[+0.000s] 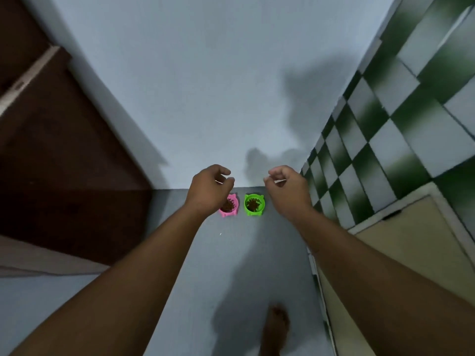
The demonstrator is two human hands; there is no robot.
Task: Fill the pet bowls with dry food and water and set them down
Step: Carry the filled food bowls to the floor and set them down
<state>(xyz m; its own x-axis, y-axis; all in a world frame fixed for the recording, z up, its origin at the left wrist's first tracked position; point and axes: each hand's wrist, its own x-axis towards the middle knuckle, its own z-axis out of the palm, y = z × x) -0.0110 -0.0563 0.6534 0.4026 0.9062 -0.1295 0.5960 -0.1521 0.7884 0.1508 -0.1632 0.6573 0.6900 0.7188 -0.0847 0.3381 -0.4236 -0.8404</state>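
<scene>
Two small pet bowls stand side by side on the grey floor at the foot of the wall. The pink bowl [229, 206] on the left holds brown dry food and is partly hidden behind my left hand. The green bowl [254, 204] on the right also holds brown dry food. My left hand [209, 190] hovers high above the pink bowl, fingers loosely curled, holding nothing. My right hand [286, 190] hangs to the right of the green bowl, also loosely curled and holding nothing. No water bowl is in view.
A pale blue wall [205, 86] rises behind the bowls. A dark brown door [59, 163] stands at the left. Green and white checkered tiles [385, 124] cover the right wall above a beige ledge [411, 247]. My bare foot [276, 327] is on the floor below.
</scene>
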